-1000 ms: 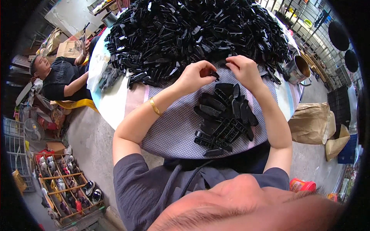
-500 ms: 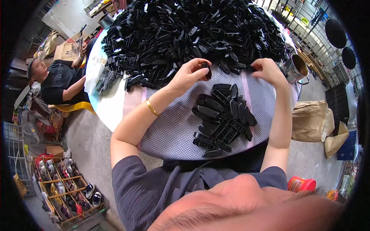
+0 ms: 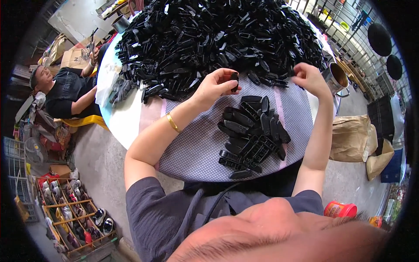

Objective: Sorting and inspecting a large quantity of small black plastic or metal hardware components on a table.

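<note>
Just in front of a large heap of black plastic pieces (image 3: 209,43), my left hand (image 3: 216,89) pinches one small black plastic piece (image 3: 235,81) between thumb and fingers. My right hand (image 3: 312,81) hovers at the heap's right front edge, its fingers curled together and slightly blurred. What lies at those fingertips merges with the dark heap. Between my forearms, a smaller pile of long black plastic pieces (image 3: 253,133) lies on the grey dotted cloth (image 3: 192,148). Some of them show a ribbed, hollow underside.
A metal can (image 3: 336,77) stands at the table's right edge. Grey gloves (image 3: 122,91) lie on the left side, near a seated person (image 3: 72,94) on a yellow chair. Brown paper sacks (image 3: 353,137) and a red bucket (image 3: 339,209) stand right; a shoe rack (image 3: 78,214) stands lower left.
My right hand has moved slightly right and away from the pieces at the heap's front edge. The piece in my left hand has turned a little; the smaller pile looks unchanged.
</note>
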`<state>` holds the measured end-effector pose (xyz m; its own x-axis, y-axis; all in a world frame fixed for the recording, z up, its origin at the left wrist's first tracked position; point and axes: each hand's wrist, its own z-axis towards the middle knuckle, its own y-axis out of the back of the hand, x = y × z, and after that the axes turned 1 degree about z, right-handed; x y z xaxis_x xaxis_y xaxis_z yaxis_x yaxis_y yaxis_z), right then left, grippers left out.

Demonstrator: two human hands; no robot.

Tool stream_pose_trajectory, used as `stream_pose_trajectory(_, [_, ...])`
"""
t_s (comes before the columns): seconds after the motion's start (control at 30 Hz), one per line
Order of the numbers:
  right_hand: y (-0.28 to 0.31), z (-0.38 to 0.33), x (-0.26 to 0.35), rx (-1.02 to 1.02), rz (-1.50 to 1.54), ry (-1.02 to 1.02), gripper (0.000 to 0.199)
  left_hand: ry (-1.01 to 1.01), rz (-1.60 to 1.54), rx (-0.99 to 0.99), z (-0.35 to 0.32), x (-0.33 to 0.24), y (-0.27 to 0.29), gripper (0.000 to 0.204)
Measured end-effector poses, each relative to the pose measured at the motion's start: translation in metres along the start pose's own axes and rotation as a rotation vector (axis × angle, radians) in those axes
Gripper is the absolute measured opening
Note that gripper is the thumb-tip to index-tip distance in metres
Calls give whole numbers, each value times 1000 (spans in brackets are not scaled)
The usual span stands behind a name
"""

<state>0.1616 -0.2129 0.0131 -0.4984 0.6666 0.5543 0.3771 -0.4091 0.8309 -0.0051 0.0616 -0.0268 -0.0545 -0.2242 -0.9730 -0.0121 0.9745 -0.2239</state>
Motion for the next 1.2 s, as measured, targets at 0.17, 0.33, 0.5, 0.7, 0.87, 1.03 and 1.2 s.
stream_pose_trajectory(0.17, [-45,15,42,-188,548,208,26,-20,24,6,0,2,-3,32])
stream_pose_trajectory(0.33, [-72,19,58,-339,471,298,31,-45,53,14,2,3,-5,34])
stream_pose_trajectory(0.5, [-79,-3,97,-74,1185,241,33,-90,119,22,0,3,-7,34])
stream_pose_trajectory(0.7, [-91,-1,98,-84,1040,325,30,-171,49,-33,-3,2,-11,34])
stream_pose_trajectory(0.87, [-101,-5,97,-139,847,303,27,-240,53,-99,-5,1,-9,32])
stream_pose_trajectory(1.03, [-104,-7,101,-291,693,460,26,-277,61,-109,-1,5,-5,30])
stream_pose_trajectory(1.2, [-102,-8,101,-283,625,454,24,-263,59,-115,-2,3,-7,30])
